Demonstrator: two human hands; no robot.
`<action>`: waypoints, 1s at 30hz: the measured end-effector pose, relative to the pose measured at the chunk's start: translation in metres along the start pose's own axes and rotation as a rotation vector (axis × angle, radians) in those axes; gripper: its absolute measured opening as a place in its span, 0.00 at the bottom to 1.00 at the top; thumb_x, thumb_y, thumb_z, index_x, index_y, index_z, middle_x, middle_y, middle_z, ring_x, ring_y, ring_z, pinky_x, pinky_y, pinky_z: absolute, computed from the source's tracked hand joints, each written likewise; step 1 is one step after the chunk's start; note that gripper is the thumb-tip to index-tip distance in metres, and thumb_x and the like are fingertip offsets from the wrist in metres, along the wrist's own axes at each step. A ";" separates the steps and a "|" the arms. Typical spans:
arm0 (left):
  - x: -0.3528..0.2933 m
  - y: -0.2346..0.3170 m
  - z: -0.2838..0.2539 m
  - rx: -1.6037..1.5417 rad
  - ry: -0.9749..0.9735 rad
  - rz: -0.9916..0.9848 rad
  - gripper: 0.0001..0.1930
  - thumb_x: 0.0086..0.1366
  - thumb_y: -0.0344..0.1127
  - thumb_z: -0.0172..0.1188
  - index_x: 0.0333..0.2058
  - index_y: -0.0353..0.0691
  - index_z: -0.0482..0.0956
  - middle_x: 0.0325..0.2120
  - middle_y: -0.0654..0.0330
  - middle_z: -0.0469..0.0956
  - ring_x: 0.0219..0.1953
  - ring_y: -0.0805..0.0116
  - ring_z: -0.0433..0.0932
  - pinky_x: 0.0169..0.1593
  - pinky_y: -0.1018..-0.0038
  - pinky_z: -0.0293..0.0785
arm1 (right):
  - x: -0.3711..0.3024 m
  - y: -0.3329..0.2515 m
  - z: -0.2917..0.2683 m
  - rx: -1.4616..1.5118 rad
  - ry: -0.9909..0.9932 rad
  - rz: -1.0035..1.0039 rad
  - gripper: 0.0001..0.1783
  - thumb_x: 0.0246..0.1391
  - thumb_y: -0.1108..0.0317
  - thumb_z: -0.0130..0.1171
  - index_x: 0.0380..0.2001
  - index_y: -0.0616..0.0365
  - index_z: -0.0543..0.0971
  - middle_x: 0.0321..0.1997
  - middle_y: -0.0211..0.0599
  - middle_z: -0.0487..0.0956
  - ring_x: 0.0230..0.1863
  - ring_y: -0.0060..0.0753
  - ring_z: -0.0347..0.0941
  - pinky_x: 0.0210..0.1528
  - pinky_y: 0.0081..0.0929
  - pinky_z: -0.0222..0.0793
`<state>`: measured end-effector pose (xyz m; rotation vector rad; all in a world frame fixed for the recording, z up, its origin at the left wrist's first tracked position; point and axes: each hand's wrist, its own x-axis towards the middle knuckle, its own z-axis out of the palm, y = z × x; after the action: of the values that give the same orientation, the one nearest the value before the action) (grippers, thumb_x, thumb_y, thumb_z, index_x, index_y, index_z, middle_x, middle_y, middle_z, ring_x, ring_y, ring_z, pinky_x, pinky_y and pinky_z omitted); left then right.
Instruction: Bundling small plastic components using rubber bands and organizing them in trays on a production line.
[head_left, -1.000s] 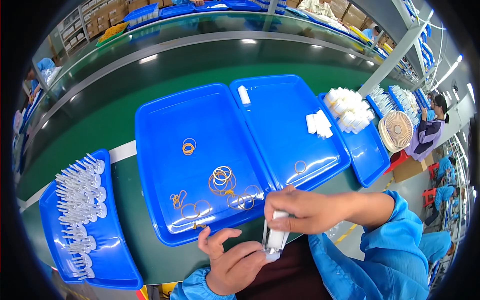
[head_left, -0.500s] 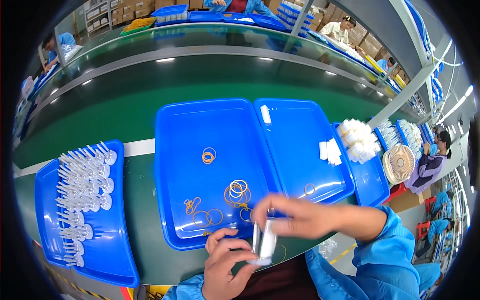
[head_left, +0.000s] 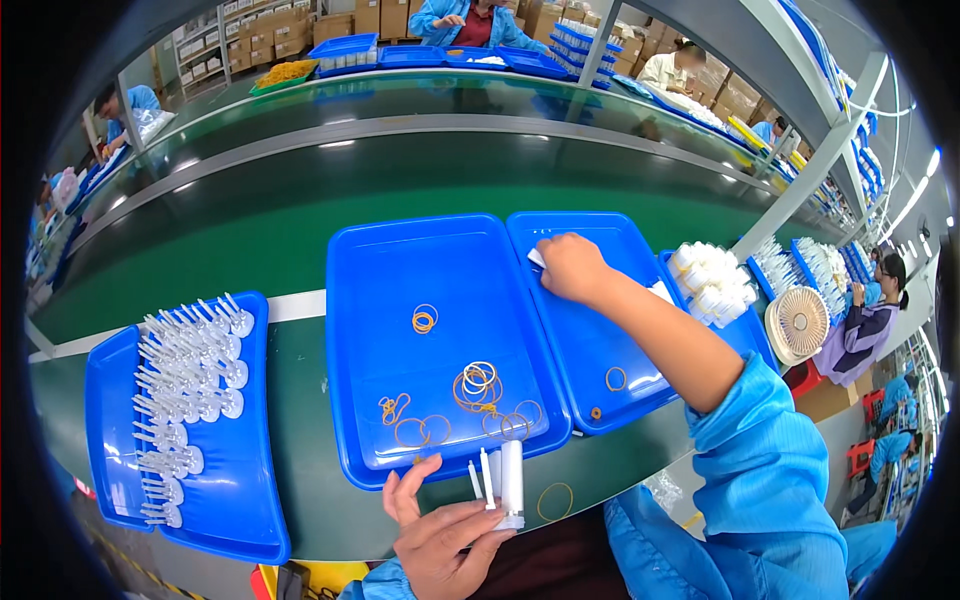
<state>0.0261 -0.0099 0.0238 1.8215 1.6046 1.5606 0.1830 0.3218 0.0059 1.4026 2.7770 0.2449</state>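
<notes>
My left hand (head_left: 445, 545) is closed around the clear base of a small white plastic assembly (head_left: 512, 475), below the front edge of the middle blue tray (head_left: 345, 300). Thin white posts and a thicker white cylinder stand up from that base. Away over the far left part of the right-hand blue tray (head_left: 625, 395), my right hand (head_left: 578, 268) has its fingers closed on a white tube (head_left: 536, 258). Only the tube's end shows. Several rubber bands (head_left: 425, 320) lie in the middle tray, and a few more rest in the right-hand tray.
At left, a blue tray (head_left: 235, 490) holds rows of clear round bases with white posts (head_left: 190, 400). White rolls (head_left: 710, 285) are heaped at right, beside a beige fan (head_left: 800, 322). A single rubber band (head_left: 556, 502) lies at the table's front edge. Co-workers sit beyond the green belt.
My right hand has left the assembly in my left hand and reached far forward to the white tube in the right-hand tray. The left hand still holds the assembly.
</notes>
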 end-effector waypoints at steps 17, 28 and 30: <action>0.001 0.007 0.030 -0.022 -0.049 0.166 0.09 0.43 0.32 0.62 0.25 0.57 0.84 0.30 0.74 0.78 0.45 0.57 0.70 0.57 0.55 0.48 | -0.161 -0.061 -0.071 2.101 -0.608 0.121 0.14 0.56 0.66 0.54 0.44 0.57 0.68 0.34 0.25 0.69 0.35 0.14 0.65 0.32 0.12 0.58; 0.001 0.006 0.034 -0.011 -0.113 0.144 0.06 0.45 0.34 0.63 0.25 0.56 0.83 0.29 0.73 0.77 0.44 0.57 0.69 0.55 0.54 0.50 | -0.169 -0.053 -0.082 1.153 -0.266 -0.272 0.09 0.58 0.66 0.48 0.37 0.61 0.66 0.31 0.35 0.72 0.33 0.29 0.70 0.34 0.26 0.64; 0.002 0.004 0.035 -0.012 -0.162 0.159 0.07 0.46 0.33 0.62 0.24 0.57 0.83 0.30 0.73 0.77 0.44 0.56 0.69 0.56 0.54 0.49 | -0.173 -0.051 -0.084 0.989 -0.158 -0.381 0.08 0.58 0.66 0.47 0.35 0.60 0.65 0.30 0.38 0.72 0.34 0.32 0.71 0.36 0.29 0.65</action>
<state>0.0566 0.0054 0.0138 2.0553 1.4067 1.4380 0.2382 0.1423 0.0720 0.8046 3.0111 -1.3222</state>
